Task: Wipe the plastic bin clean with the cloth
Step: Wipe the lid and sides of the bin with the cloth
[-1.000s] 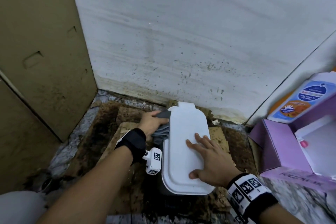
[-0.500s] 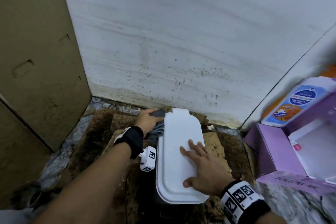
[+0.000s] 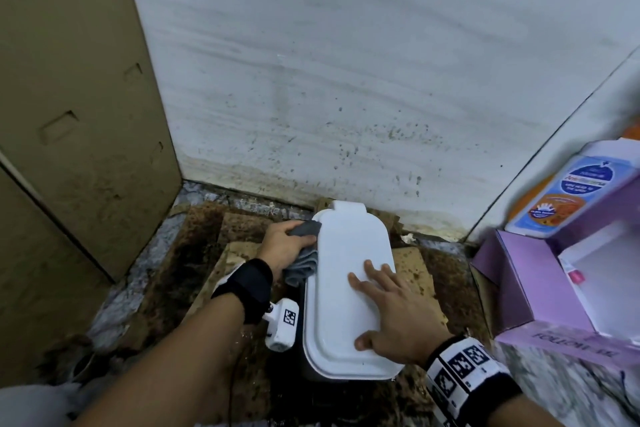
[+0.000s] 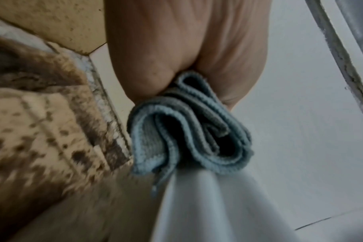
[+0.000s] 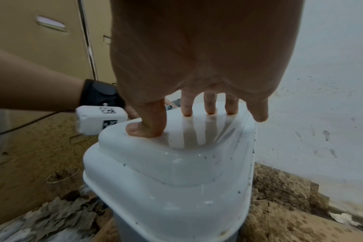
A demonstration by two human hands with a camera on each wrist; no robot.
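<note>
- Two bare hands work on one white plastic bin (image 3: 346, 274) with a closed white lid, which stands on stained brown cardboard sheets (image 3: 239, 229) in a floor corner, close to the speckled white wall (image 3: 346, 80).
- Left hand (image 3: 282, 246) grips a folded grey-blue microfibre cloth (image 3: 303, 262), fingers and thumb curled round it, and holds it against the bin's left side just under the lid rim, toward the wall end.
- From the left wrist view, the cloth (image 4: 186, 134) bunches in layered folds below the closed hand (image 4: 186, 49), touching the bin's pale side (image 4: 197, 204).
- Right hand (image 3: 398, 315) lies flat on the lid with fingers straight and spread, holding nothing; the thumb rests near the near left part of the lid.
- From the right wrist view, the fingertips (image 5: 210, 109) and thumb press the glossy lid (image 5: 176, 163), which carries small dark specks.
- A tan panelled door (image 3: 76, 114) stands at left.
- An open purple cardboard box (image 3: 540, 288) sits at right, with a blue-and-orange labelled packet (image 3: 557, 198) behind it.
</note>
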